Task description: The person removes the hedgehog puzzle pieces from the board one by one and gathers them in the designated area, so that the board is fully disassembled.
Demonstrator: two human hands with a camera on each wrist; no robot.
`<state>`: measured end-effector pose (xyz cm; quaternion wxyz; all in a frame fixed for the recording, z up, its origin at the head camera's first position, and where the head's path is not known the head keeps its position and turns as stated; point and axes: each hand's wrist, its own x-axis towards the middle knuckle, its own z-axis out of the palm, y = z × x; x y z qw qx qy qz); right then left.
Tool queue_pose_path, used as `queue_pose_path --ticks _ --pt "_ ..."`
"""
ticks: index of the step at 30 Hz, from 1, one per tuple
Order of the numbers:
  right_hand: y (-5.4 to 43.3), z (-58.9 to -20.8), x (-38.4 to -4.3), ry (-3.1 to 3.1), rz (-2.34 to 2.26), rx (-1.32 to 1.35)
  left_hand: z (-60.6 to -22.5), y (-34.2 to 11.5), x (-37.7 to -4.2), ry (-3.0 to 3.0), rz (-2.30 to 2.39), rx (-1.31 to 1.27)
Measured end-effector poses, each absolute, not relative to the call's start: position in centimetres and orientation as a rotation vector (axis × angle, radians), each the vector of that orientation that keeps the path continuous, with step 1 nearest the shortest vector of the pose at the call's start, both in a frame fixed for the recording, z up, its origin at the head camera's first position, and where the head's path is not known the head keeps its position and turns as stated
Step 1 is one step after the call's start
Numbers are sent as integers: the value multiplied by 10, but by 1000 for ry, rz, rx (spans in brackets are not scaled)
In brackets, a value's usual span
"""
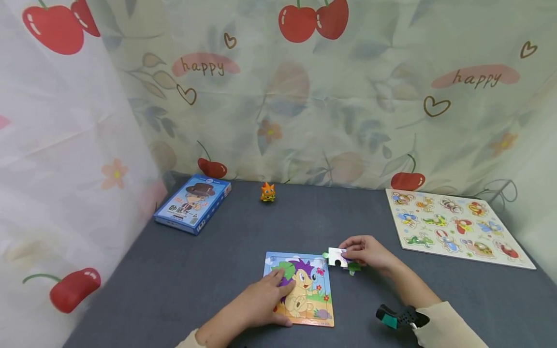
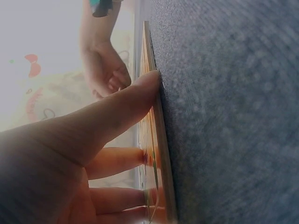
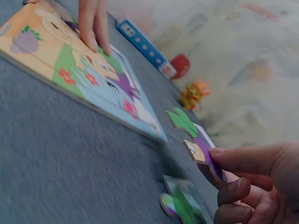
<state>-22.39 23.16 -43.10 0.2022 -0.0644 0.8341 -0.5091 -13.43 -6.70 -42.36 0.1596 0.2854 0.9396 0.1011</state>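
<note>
We see the jigsaw piece (image 1: 335,256) just off the far right corner of the hedgehog puzzle (image 1: 324,297), pinched between the thumb and fingers of the right hand (image 1: 370,251). The left hand (image 1: 265,299) lies over the puzzle's left part, its fingers resting extended on the printed face and its thumb at the near edge.

We judge the piece to be light and stiff, like thin board with a tan cut edge; its printed face may be a little slick. The narrow tabs look easiest to chip, so we would take hold by the broad body and leave the knobs free.

Another loose piece (image 3: 184,200) lies on the surface (image 1: 239,232) under the right hand, where fingers could nudge it. The left hand covers some of the picture. The blue game box (image 1: 191,203), orange spiky figurine (image 1: 268,192) and insect puzzle board (image 1: 461,229) sit well apart, so we count none as an obstacle.
</note>
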Motion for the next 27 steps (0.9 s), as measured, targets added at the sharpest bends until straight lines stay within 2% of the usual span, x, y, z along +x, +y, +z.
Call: queue_pose_path --ticks 27 --pt "313 -441 -209 2386 -1473 3 -425 -69 -135 2685 285 860"
